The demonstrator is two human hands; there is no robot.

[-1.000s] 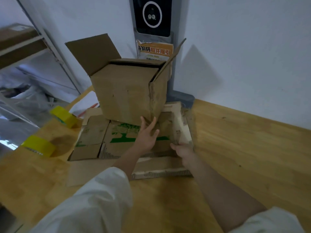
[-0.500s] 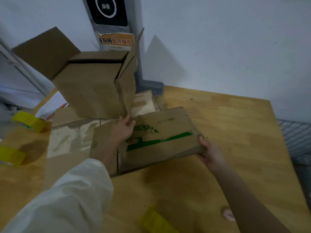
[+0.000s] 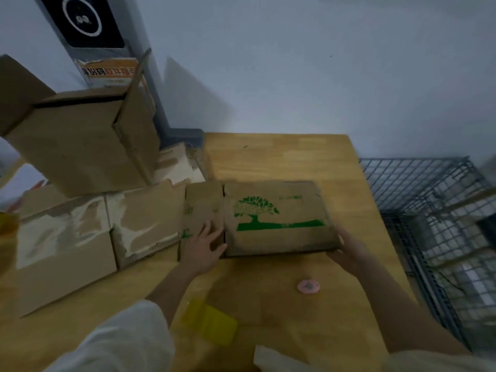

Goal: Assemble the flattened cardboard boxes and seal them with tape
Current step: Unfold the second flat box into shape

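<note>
Your left hand (image 3: 201, 249) rests flat, fingers spread, on the flat box (image 3: 279, 220); your right hand (image 3: 349, 249) grips its right edge on the table (image 3: 281, 157).

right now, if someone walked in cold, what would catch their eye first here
The flattened cardboard box with a green tree print lies in the middle of the wooden table, with the left hand resting on its left flap and the right hand at its right corner. To the left, an assembled box with open flaps stands tilted on more flattened cardboard.
</note>
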